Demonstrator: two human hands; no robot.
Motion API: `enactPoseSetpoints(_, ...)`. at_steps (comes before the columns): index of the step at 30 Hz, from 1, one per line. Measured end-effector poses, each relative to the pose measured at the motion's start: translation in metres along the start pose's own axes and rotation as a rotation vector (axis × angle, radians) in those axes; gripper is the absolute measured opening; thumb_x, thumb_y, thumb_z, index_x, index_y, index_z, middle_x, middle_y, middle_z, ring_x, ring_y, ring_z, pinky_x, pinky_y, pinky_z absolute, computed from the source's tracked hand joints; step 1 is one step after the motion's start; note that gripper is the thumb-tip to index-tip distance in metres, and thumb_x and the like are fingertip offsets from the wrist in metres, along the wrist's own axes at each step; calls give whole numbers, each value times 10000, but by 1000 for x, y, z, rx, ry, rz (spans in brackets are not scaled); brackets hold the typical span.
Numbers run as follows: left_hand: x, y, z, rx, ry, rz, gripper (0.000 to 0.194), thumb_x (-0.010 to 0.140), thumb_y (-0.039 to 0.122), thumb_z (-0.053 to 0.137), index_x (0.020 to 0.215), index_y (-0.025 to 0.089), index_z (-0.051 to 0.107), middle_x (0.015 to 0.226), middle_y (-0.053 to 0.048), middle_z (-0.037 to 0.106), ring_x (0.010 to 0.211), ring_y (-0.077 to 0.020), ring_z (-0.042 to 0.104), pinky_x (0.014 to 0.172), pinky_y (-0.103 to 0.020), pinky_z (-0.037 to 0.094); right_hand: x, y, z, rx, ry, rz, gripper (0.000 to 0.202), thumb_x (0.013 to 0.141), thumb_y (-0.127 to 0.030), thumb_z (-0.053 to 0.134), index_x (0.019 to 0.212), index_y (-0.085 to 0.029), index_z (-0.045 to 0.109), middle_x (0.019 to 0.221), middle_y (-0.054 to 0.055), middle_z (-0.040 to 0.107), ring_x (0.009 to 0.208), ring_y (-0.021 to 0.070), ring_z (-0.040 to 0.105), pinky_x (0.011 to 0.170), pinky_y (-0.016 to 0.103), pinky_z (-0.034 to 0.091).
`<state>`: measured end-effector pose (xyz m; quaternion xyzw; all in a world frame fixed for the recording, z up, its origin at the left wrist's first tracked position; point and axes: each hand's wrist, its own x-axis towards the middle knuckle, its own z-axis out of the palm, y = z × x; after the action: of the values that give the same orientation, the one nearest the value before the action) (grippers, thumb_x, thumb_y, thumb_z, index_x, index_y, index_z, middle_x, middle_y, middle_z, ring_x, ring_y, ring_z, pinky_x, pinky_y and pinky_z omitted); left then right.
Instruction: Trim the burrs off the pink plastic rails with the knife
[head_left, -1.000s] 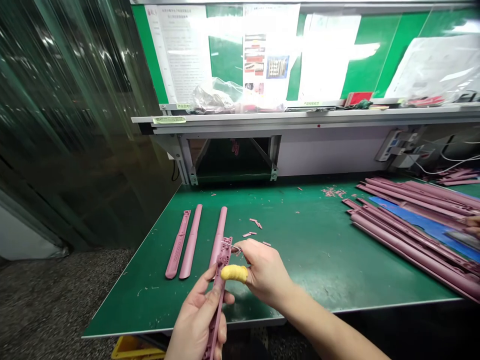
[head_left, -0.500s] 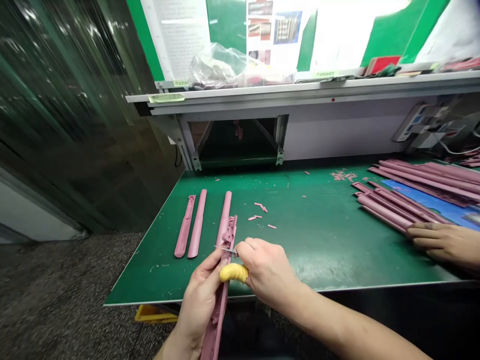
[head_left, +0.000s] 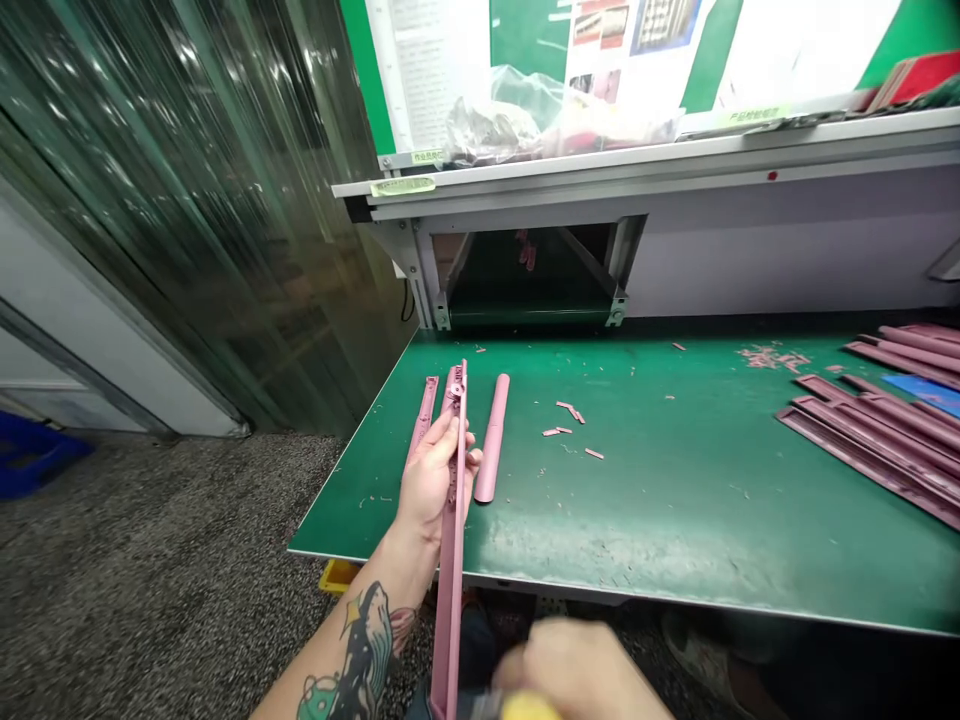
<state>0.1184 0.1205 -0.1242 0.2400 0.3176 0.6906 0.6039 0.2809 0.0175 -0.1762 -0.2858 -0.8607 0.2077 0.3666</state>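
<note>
My left hand (head_left: pixel 433 475) is wrapped round a long pink plastic part (head_left: pixel 450 570), which it holds up over the table's front edge. The part's hollow side with small moulded details shows near its top end. My right hand (head_left: pixel 581 665) is low at the bottom edge of the view, blurred and closed, beside the part's lower end. A yellow covering shows on one of its fingers, and a blurred grey shape is next to it. A smooth pink piece (head_left: pixel 493 440) lies just right of my left hand. Another pink piece (head_left: pixel 425 412) lies partly hidden behind that hand.
Small pink scraps (head_left: pixel 574 412) lie on the green table (head_left: pixel 675 500), with a scrap pile (head_left: pixel 772 358) farther back. Long pink parts (head_left: pixel 892 430) are stacked at the right. A shelf (head_left: pixel 555 175) with plastic bags runs above, and a chute opening is beneath it.
The view has turned left. My right hand has come away from the part's upper end, down to the bottom edge. The other person's hand at the right is out of view.
</note>
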Motion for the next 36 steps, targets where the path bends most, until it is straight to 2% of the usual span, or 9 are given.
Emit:
enactPoseSetpoints(3, -15, 0, 0, -22, 2, -58, 117, 847, 168, 613, 961, 153, 629, 817, 9, 584, 507, -27, 522, 361, -110, 389, 21, 12, -28, 84, 29, 109, 271, 981, -296, 379, 1113, -244, 610, 835, 37, 694, 698, 146, 643, 640, 231, 511)
enactPoseSetpoints(6, -37, -5, -3, -11, -39, -142, 139, 856, 235, 613, 990, 197, 626, 791, 25, 581, 390, -4, 455, 285, -103, 353, 43, 16, -41, 149, 95, 185, 292, 967, -263, 390, 1226, -230, 521, 891, 42, 659, 808, 165, 620, 727, 266, 496)
enactPoseSetpoints(9, -62, -10, -6, 20, -126, -227, 212, 845, 327, 627, 1025, 213, 634, 655, 45, 566, 288, -12, 406, 234, -112, 334, 61, 7, -43, 159, 201, 228, 206, 966, -323, 404, 999, -210, 574, 754, 0, 587, 690, 140, 547, 641, 230, 446)
enactPoseSetpoints(12, -85, -12, -6, 34, -206, -258, 283, 786, 389, 688, 1026, 243, 653, 584, 56, 562, 244, -22, 407, 219, -117, 343, 73, -7, -42, 90, 323, 272, 315, 955, -425, 424, 763, -198, 528, 658, -20, 518, 584, 119, 446, 552, 218, 372)
enactPoseSetpoints(15, -99, -14, -5, 3, -265, -254, 291, 775, 375, 704, 1053, 304, 653, 689, 42, 621, 273, -16, 456, 253, -115, 389, 74, -20, -41, 39, 403, 280, 370, 946, -472, 428, 705, -198, 489, 642, -24, 506, 571, 113, 432, 538, 216, 342)
enactPoseSetpoints(18, -105, -16, -6, -26, -300, -254, 276, 800, 365, 681, 1069, 310, 650, 702, 35, 628, 286, -13, 469, 284, -116, 410, 67, -30, -40, 21, 431, 275, 417, 951, -494, 402, 663, -198, 461, 624, -22, 501, 557, 110, 431, 532, 215, 335)
enactPoseSetpoints(25, -112, -20, -11, 9, -260, -259, 332, 745, 391, 730, 1055, 292, 661, 610, 49, 607, 268, -30, 460, 283, -132, 389, 54, -40, -37, 34, 454, 292, 420, 961, -480, 388, 655, -197, 434, 625, -17, 496, 552, 106, 426, 527, 217, 304)
enactPoseSetpoints(30, -119, -18, -9, 31, -219, -232, 299, 696, 382, 774, 971, 290, 699, 603, 46, 610, 284, -20, 472, 294, -113, 365, 49, -38, -38, -83, 460, 224, 427, 970, -449, 385, 633, -192, 438, 592, -12, 466, 543, 108, 406, 530, 223, 279)
enactPoseSetpoints(36, -119, -16, -13, 62, -146, -231, 295, 704, 370, 769, 978, 278, 709, 605, 30, 616, 288, -23, 456, 291, -121, 346, 47, -36, -43, -209, 427, 201, 434, 976, -443, 370, 652, -188, 504, 589, 4, 512, 545, 116, 440, 535, 234, 267)
